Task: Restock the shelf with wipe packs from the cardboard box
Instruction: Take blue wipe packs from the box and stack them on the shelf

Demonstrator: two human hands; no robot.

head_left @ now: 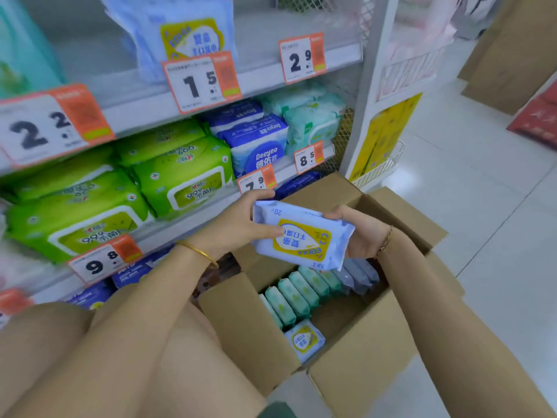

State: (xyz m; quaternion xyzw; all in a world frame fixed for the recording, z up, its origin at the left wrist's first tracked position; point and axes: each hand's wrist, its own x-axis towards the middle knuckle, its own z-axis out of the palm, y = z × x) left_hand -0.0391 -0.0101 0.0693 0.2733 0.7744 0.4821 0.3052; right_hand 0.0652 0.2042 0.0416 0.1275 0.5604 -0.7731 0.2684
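The floor is pale, glossy tile. An open cardboard box stands on it, flaps folded outward; all positions below are given relative to this box.

Left of and behind the box stands a white shelf unit with several tiers. Price tags in white and orange hang along the tier edges. The middle tier carries green wipe packs, dark blue packs and pale mint packs. The tier above carries light blue packs with yellow labels. Behind the box, a white wire rack stands at the shelf end. Flattened brown cardboard leans far behind and to the right of the box.

Inside the box, mint packs stand on edge in a row, grey packs stand behind them, and one light blue pack lies at the near side.

The held wipe pack is directly above the box opening. It is light blue, soft-sided, with a yellow and white label printed upside down to the camera.

The left hand grips the pack's left end, thumb on the label, fingers curled over the top edge. The right hand clamps the right end. Each wrist wears a gold bracelet.
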